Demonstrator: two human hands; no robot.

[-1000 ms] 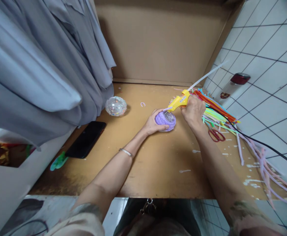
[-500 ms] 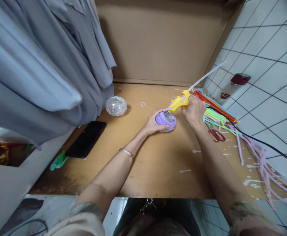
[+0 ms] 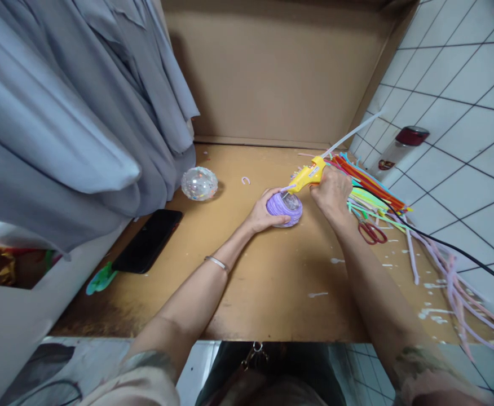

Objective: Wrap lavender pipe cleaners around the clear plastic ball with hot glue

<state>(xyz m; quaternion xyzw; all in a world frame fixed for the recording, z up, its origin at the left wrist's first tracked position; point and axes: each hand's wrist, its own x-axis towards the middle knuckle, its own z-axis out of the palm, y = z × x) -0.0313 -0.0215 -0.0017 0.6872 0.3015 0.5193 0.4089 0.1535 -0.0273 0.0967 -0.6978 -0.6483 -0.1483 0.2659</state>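
My left hand (image 3: 263, 214) is wrapped round the left side of a ball (image 3: 284, 217) covered in purple strands, with a clear part showing at its top. My right hand (image 3: 332, 190) grips a yellow glue gun (image 3: 306, 177). Out of the back of the gun sticks a long whitish glue stick (image 3: 352, 133). The gun's nozzle points down-left at the upper edge of the purple covering. A short purple strand end lies by the nozzle, close to my left fingers.
Left on the wooden table (image 3: 247, 304) are a clear ball (image 3: 199, 184), a black phone (image 3: 149, 241) and a green object (image 3: 101, 278). Coloured strips (image 3: 367, 186), red-handled scissors (image 3: 373, 232), a black cord (image 3: 454, 244) and a red-lidded bottle (image 3: 393, 153) are at the right. A grey curtain (image 3: 82, 113) hangs left.
The view has shifted very slightly. Both hands, the purple ball and the glue gun keep nearly the same positions relative to each other.
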